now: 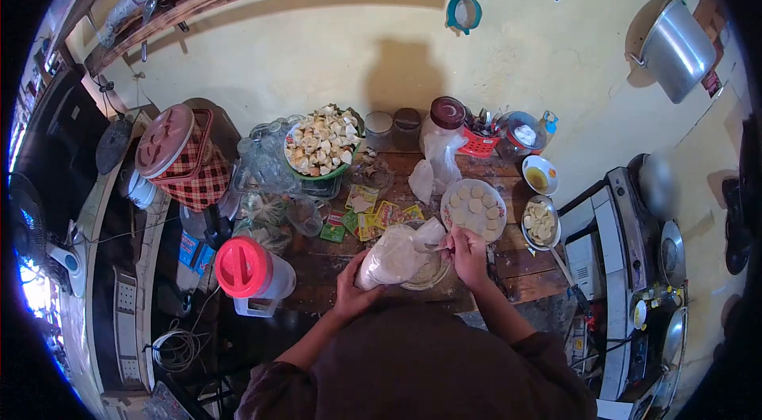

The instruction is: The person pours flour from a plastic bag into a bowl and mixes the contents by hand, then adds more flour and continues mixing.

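My left hand [353,287] is wrapped round the lower side of a clear plastic bag of whitish powder [390,257], which lies tilted over the table's front part. At the bag's gathered top, my right hand [468,255] pinches the plastic with its fingers. Partly hidden beneath the bag is a round bowl [429,275] with pale contents. Just beyond my right hand sits a white plate [496,228] bearing several flat, round pale pieces. Colourful sachets [389,215] lie behind the bag.
A red-lidded pitcher [242,269] stands left of my left hand. Behind are a heaped green basin [321,174], jars [406,128] and a red utensil basket [480,142]. On the right are a bowl of yellow liquid [540,176], a pan of pale pieces [541,223] and a stove [623,206].
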`<state>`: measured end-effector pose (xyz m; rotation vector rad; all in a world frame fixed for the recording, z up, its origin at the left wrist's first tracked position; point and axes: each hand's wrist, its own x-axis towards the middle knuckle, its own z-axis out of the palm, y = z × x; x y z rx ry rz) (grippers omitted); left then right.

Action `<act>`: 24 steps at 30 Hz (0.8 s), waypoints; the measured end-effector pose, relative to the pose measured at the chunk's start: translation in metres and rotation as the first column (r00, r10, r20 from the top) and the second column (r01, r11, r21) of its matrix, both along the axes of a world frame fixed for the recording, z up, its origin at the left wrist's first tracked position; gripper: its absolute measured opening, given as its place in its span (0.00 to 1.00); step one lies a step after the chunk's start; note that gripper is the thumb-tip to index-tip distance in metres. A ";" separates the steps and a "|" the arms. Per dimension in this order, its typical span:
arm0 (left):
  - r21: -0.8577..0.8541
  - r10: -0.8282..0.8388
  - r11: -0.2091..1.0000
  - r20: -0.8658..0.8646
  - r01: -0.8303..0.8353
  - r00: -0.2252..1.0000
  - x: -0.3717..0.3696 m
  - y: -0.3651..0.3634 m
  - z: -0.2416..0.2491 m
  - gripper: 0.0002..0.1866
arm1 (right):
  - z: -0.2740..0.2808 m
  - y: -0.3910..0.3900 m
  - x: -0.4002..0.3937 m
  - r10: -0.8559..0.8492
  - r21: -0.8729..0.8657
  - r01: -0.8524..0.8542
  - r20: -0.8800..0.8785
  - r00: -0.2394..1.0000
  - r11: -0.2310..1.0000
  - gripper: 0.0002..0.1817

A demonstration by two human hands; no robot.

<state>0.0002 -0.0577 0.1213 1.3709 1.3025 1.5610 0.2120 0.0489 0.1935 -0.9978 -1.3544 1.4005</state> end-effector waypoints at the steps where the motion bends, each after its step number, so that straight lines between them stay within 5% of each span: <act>1: -0.017 0.007 1.000 -0.005 -0.007 1.000 0.000 0.000 0.001 0.38 | -0.003 0.002 0.002 -0.028 -0.053 0.029 0.018 0.999 0.998 0.21; 5: -0.095 0.008 0.995 0.005 -0.007 1.000 0.000 0.000 0.010 0.37 | -0.006 0.007 0.001 -0.114 -0.240 0.097 -0.058 0.992 0.966 0.21; 24: 0.021 0.153 0.988 -0.089 -0.152 0.984 -0.012 0.004 0.005 0.37 | -0.008 0.031 0.033 -0.284 -0.067 0.276 -0.173 0.943 0.959 0.20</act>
